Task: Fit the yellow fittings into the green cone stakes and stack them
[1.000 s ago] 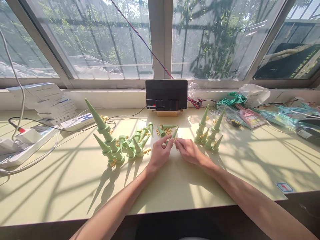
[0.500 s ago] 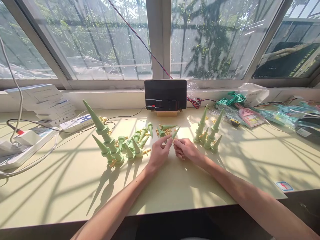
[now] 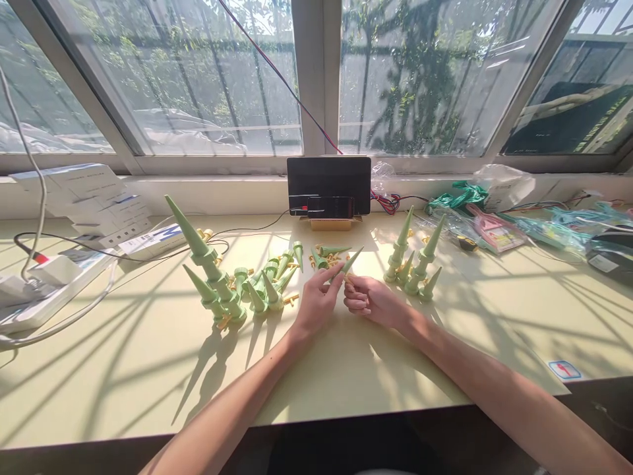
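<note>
My left hand (image 3: 320, 293) is closed around a green plastic watering spike (image 3: 353, 260), whose pointed end slants up and to the right past the fingers. Close beside it, my right hand (image 3: 368, 298) pinches a small yellow valve piece (image 3: 348, 279) near the base of that spike; the fingers partly hide where the two parts meet. Behind the hands lie loose yellow pieces (image 3: 334, 259) and another green spike (image 3: 332, 251) on its side. Several green spikes (image 3: 271, 293) stand and lie left of my left hand, some with yellow pieces attached.
Stacked spikes (image 3: 208, 264) rise at the left, and more spikes (image 3: 423, 260) stand at the right. A black tablet (image 3: 329, 177) with a phone (image 3: 330, 208) leans at the back. Boxes (image 3: 84, 198) and a power strip (image 3: 59, 290) occupy the left; plastic bags (image 3: 499, 227) lie right.
The held spike has shifted slightly to the right and up. My right hand's fingers have turned and loosened a little, showing more of the yellow piece.
</note>
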### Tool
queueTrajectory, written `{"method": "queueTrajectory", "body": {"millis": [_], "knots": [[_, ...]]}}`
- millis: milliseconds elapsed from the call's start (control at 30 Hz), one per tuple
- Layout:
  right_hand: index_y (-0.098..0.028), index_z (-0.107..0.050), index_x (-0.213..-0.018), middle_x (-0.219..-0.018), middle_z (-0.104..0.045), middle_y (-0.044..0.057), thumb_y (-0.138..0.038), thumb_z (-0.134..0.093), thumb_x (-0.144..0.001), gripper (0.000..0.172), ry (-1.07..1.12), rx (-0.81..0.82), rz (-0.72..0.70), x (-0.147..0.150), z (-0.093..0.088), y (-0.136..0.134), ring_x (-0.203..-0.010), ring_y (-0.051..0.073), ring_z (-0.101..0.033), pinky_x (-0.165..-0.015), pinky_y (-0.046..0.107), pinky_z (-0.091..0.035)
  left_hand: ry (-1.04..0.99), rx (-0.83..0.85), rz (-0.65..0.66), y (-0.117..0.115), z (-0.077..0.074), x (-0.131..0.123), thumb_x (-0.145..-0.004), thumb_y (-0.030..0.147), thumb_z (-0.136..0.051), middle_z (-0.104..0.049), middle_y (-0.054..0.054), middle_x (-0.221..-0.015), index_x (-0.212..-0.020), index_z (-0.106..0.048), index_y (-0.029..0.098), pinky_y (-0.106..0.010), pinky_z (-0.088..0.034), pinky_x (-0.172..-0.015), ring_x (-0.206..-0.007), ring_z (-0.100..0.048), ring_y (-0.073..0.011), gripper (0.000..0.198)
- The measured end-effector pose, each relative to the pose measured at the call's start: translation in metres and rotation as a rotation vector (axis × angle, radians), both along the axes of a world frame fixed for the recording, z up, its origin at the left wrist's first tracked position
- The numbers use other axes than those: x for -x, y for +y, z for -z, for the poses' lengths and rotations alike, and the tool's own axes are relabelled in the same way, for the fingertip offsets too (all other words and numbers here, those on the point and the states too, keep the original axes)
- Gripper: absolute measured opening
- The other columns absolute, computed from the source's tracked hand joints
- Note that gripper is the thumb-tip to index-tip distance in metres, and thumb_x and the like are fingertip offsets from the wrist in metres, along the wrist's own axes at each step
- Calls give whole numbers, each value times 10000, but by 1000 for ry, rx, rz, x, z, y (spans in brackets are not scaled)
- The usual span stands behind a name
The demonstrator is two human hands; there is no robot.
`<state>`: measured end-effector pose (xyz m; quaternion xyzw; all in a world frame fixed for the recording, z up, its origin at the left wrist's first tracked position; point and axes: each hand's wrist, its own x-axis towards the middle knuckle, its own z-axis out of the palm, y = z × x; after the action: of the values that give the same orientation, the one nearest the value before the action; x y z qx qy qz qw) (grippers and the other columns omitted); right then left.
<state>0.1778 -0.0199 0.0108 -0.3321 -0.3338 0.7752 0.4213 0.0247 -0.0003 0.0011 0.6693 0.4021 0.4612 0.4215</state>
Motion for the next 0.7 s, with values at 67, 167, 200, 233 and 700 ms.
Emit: {"method": "queueTrajectory", "body": {"millis": [67,167,200,233,700], "knots": [[-166,-473,-620,-497,-258,-79,-279,-557,-912,324,-38,-22,20,1,-3,-2,-435,59,-266,-393,163,-230,10,-7,-8,0,1,0,-901,483,-568,-562,-46,-913,-1282,-667,186,-191,-323,-417,-496,-392,-33,494],[-170,-474,-632,-499,-276,-78,-302,-575,-890,307,-98,-55,58,2,-4,-3,-437,63,-303,-407,174,-237,22,-5,-14,1,1,0,-902,489,-564,-557,-39,-897,-1282,-668,184,-196,-310,-415,-476,-353,-25,498],[-173,-471,-635,-499,-277,-80,-321,-587,-880,309,-119,-69,69,2,-3,-3,-435,65,-310,-408,177,-234,28,-2,-18,0,1,0,-903,490,-564,-570,-43,-913,-1282,-667,184,-198,-324,-422,-470,-348,-21,499],[-177,-467,-637,-498,-278,-82,-347,-599,-874,320,-143,-86,77,3,-3,-3,-431,66,-316,-407,181,-233,35,1,-22,0,1,1,-902,492,-564,-589,-51,-947,-1281,-667,185,-201,-350,-435,-470,-359,-20,499],[-224,-484,-623,-491,-439,-20,-395,-446,-961,381,-918,-837,384,0,8,-3,-462,131,-382,-501,280,-311,34,52,-48,1,0,1,-857,545,-607,-713,-98,-1143,-1260,-683,188,-244,-527,-558,-619,-614,-114,543]]}}
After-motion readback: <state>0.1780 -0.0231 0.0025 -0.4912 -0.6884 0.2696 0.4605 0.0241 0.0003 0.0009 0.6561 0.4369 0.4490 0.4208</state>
